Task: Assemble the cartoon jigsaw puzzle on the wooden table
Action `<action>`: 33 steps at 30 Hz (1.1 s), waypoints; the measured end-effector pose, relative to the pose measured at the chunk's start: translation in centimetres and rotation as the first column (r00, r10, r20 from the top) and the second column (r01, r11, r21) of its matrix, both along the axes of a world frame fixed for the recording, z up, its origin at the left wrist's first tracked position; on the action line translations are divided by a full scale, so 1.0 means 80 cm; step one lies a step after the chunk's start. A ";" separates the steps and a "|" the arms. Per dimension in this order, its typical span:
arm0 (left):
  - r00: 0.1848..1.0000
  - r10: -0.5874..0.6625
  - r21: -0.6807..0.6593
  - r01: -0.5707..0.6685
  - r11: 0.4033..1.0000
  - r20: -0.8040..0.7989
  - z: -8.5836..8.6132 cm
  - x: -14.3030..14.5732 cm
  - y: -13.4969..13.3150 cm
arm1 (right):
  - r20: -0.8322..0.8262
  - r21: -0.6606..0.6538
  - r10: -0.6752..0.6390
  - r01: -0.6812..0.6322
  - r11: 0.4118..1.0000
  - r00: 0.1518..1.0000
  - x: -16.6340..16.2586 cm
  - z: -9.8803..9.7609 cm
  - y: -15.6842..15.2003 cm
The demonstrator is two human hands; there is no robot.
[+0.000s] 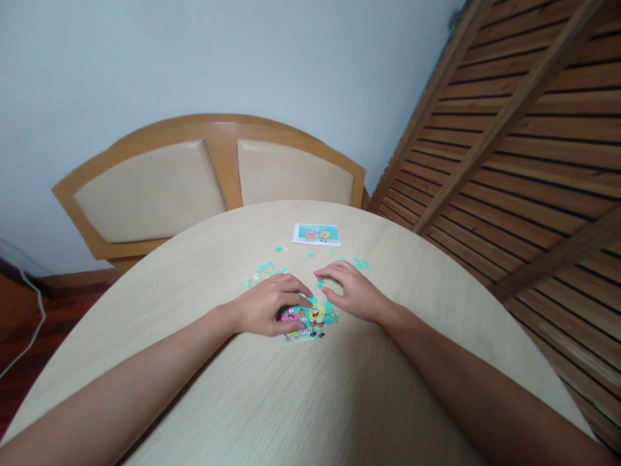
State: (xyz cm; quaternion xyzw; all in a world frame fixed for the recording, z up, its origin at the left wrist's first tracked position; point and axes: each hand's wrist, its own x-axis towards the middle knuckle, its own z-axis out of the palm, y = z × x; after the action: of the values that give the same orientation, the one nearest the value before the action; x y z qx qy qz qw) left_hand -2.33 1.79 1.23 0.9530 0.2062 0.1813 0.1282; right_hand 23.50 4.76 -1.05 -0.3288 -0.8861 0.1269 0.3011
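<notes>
A small, partly joined cartoon jigsaw puzzle lies on the round pale wooden table, and both my hands rest on it. My left hand covers its left side, fingers curled down with the tips pressed on the pieces. My right hand lies over its upper right, fingers bent and spread, tips touching the table. Whether either hand pinches a piece is hidden. Several loose turquoise pieces lie scattered just beyond my hands, with more pieces to the right.
A small reference picture card lies further back on the table. A wooden bench back with two beige cushions stands behind the table against a pale wall. A slatted wooden panel fills the right side.
</notes>
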 end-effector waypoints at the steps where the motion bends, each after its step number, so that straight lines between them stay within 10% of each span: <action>1: 1.000 0.006 0.001 -0.006 1.000 0.001 0.000 0.000 0.000 | -0.014 -0.006 -0.006 0.005 1.000 1.000 0.000 0.000 0.000; 33: 0.996 0.083 -0.007 -0.082 0.997 0.045 0.003 0.001 -0.006 | 0.051 0.008 -0.104 0.104 0.995 0.993 0.003 -0.009 0.005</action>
State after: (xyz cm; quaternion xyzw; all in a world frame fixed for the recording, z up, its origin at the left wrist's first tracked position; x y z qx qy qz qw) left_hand -2.22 1.33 1.45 0.9390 0.2429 0.2074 0.1276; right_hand 23.71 5.20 -1.74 -0.3767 -0.8756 0.1001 0.2851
